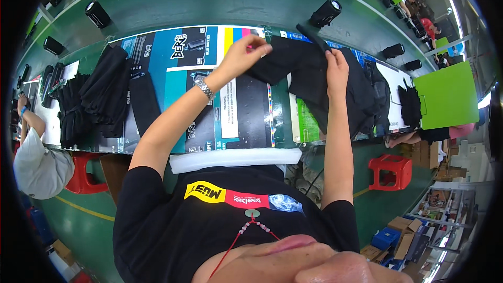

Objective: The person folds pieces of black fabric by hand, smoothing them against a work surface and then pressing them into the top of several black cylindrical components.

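Note:
My right hand (337,73) is closed on a narrow black fabric strip (312,36), which sticks up past its fingertips toward the far side. Below and around it lies a heap of black cloth (309,73), spread over the right part of the bench. My left hand (245,56) hovers at the left edge of this cloth, with thumb and fingers curled together. Whatever its fingertips may hold is too small to make out. A metal watch is on my left wrist.
Bundled black cloth pieces (107,91) lie at the left on the printed boards (199,99) covering the bench. Black cylinders (98,14) stand along the back. A white foam strip (236,161) lines the near edge. A person's arm (34,120) reaches in at far left; red stools (390,172) stand below.

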Available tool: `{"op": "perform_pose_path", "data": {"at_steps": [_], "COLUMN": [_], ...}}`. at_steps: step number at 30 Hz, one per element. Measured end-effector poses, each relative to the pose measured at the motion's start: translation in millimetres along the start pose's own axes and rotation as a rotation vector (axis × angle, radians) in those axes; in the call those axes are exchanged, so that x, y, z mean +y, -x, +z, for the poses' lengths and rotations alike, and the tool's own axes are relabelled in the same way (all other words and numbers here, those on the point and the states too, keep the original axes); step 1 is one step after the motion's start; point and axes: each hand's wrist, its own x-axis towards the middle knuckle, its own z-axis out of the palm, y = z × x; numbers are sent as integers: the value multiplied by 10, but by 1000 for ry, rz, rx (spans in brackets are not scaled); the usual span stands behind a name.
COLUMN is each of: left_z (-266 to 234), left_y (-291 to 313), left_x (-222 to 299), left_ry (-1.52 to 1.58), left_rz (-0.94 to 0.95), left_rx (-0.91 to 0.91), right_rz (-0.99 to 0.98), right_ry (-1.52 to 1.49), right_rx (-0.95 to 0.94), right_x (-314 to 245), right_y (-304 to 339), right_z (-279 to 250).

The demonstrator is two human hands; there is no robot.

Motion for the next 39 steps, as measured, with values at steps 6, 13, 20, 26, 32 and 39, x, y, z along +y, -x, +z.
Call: {"op": "perform_pose_path", "data": {"at_steps": [6,13,20,26,32,39], "left_z": [245,-97,-275,-307,-400,-357], "left_y": [129,178,309,455,580,568], "left_x": [-318,85,155,84,-38,-110], "left_ry": [-636,158,-594,96,444,263], "left_rz": [480,-160,421,-59,-516,-478], "left_rx": [-18,130,64,78,-91,85], "right_rz": [39,-163,662,448,189,213], "right_ry": [1,267,-880,-954,-894,-796], "right_rx": [124,100,-758,-701,-704,-779], "right_x": [178,-217,-206,94,-53,-9], "right_y": [-346,-256,191,280,337,298], "right_z": [-197,282,1197,1138,1132,1102]}}
